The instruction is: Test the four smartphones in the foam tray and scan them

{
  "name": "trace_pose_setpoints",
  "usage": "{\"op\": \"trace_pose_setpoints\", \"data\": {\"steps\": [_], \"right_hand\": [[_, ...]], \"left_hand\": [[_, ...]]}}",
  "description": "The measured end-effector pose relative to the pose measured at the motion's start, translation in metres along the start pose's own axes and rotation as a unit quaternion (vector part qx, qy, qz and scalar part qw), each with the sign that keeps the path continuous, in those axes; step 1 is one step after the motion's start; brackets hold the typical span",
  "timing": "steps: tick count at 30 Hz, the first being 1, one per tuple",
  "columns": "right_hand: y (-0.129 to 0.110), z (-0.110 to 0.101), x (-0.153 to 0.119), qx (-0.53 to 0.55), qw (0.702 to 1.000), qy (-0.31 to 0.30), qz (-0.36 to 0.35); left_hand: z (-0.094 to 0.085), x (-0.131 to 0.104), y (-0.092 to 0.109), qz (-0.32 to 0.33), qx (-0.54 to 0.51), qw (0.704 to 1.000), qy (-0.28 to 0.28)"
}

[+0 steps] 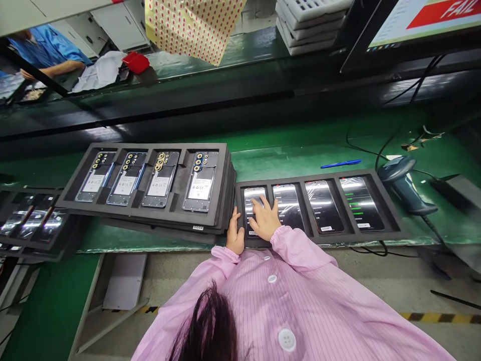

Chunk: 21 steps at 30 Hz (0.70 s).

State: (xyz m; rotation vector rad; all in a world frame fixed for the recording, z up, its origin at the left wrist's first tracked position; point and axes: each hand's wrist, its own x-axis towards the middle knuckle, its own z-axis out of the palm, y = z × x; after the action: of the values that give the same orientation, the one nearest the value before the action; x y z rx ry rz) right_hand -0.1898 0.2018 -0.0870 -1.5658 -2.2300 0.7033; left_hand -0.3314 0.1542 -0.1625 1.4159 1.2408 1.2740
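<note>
A black foam tray (390, 220) holds several smartphones in a row, screens up and lit. My right hand (266, 220) is over the leftmost smartphone (249, 200), fingers spread and fingertips at its screen. At the tray's left end rests my left hand (235, 234), its fingers stretched along the edge and holding nothing. The second smartphone (291, 205) lies just right of my right hand. Farther right are a third smartphone (323, 205) with a dark screen and a fourth smartphone (363, 200) showing green bars.
Left of my hands, stacked foam trays (188, 218) carry opened phones, backs up. More trayed phones (33, 218) lie far left. A blue pen (340, 164) and a barcode scanner (408, 183) with cables are at right. A monitor (432, 30) reads FAIL. Another person (56, 47) sits across.
</note>
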Motion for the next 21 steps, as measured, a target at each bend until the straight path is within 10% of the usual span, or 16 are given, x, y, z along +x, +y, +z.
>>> {"op": "trace_pose_setpoints", "data": {"steps": [21], "right_hand": [[0.056, -0.037, -0.035, -0.023, 0.976, 0.117, 0.185]], "left_hand": [[-0.003, 0.003, -0.002, -0.015, -0.013, 1.0, 0.018]]}}
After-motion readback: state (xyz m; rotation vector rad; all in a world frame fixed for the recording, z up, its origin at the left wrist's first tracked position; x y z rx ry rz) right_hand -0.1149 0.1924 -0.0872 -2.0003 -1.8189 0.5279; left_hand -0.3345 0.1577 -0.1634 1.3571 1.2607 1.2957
